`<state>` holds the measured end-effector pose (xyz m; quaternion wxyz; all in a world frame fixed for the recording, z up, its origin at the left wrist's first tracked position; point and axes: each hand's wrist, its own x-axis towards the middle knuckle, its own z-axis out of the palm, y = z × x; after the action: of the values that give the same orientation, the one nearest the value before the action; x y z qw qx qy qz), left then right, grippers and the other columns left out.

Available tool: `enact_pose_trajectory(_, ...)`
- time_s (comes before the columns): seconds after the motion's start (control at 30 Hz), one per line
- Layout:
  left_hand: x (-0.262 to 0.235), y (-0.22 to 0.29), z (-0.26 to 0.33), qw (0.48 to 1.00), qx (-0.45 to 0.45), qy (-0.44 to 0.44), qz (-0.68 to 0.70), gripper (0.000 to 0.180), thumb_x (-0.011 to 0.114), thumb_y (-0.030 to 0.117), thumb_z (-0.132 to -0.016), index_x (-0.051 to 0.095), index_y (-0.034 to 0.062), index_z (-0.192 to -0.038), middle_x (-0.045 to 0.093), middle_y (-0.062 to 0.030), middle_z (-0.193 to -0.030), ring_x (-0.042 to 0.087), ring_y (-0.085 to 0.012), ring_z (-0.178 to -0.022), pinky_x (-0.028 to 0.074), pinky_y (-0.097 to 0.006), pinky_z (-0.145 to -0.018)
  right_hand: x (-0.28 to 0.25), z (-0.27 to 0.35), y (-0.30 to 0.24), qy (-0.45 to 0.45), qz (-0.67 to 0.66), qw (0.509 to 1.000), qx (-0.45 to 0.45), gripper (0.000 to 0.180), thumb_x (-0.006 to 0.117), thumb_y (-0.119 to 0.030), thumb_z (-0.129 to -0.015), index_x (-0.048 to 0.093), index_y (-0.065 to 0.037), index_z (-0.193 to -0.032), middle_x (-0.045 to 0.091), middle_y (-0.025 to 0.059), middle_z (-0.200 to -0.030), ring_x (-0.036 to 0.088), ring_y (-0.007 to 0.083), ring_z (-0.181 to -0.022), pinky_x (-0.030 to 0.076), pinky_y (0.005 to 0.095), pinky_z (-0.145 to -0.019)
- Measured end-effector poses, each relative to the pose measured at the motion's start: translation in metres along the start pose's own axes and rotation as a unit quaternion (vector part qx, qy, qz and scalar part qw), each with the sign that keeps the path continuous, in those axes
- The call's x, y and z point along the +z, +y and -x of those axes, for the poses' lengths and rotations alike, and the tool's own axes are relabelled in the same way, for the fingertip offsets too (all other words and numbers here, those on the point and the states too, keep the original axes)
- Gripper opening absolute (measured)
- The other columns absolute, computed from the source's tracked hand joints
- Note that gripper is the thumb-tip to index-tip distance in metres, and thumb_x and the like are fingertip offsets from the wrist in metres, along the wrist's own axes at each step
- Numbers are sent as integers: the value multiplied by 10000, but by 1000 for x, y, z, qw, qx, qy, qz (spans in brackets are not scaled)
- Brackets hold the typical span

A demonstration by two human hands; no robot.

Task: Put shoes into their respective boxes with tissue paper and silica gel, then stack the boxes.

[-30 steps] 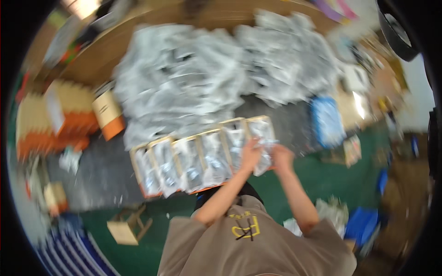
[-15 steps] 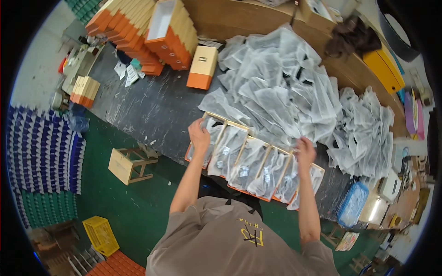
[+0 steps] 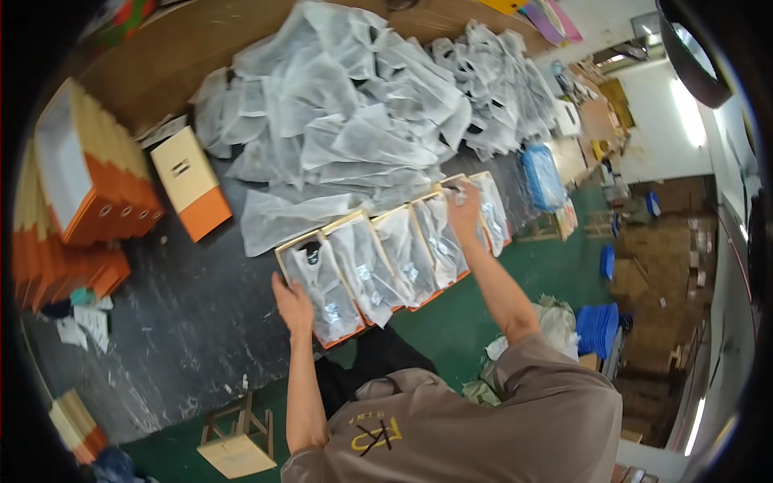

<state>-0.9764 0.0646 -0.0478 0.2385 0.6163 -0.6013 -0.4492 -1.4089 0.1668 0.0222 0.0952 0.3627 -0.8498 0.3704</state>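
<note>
A row of open boxes point(image 3: 345, 220) lies along the near edge of the desk point(image 3: 181, 322). The left hand point(image 3: 293, 307) rests unclenched fingers against the leftmost one; the right hand point(image 3: 463, 211) bends over the row's right part, and I can't tell whether its fingers grip.

A wooden stool point(image 3: 237, 456) stands on green floor point(image 3: 171, 444).

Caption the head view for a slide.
Left hand and right hand at a row of boxes, pale bags inside, on a dark table.
</note>
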Motion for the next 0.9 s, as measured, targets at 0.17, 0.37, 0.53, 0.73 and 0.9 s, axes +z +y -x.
enact_pose_trajectory(0.17,13,20,11,996,-10,-90,17,451,485,86,-1003,452,-28,-1438,580,-271,-1338,567,-448,-1217,453,-457,-1015,-176,-38,305,-77,489,864,95,476,614,-347,-936,640,58,-1185,641,306,-1211,623,444,-1134,482,526,-995)
enact_pose_trajectory(0.37,6,13,39,995,-22,-30,-90,443,442,38,-999,474,58,-1441,584,-264,-1318,569,-454,-1200,465,-508,-1002,-115,-24,369,-286,191,821,456,757,425,-631,-1019,597,11,-1382,634,191,-1334,594,317,-1200,447,421,-1047)
enact_pose_trajectory(0.53,-4,-11,72,995,-62,29,-78,460,476,70,-998,463,50,-1458,576,-273,-1358,564,-436,-1242,461,-487,-1039,-98,9,344,-297,27,915,272,531,496,-381,-1053,616,70,-1307,688,214,-1239,641,287,-1128,473,372,-1000)
enact_pose_trajectory(0.73,-139,-84,83,976,-56,122,-170,350,497,68,-970,558,31,-1313,587,-247,-1101,581,-455,-1044,484,-515,-908,-65,110,238,-356,58,916,172,482,453,-372,-1069,638,45,-1224,701,234,-1131,651,303,-1041,483,419,-943)
enact_pose_trajectory(0.9,-305,-165,41,938,-173,231,-194,398,530,278,-1010,505,18,-1311,671,-312,-1105,636,-511,-1027,492,-572,-873,-8,226,45,-372,-45,906,196,304,491,-200,-1058,645,53,-1128,690,164,-1067,622,246,-1007,475,376,-937)
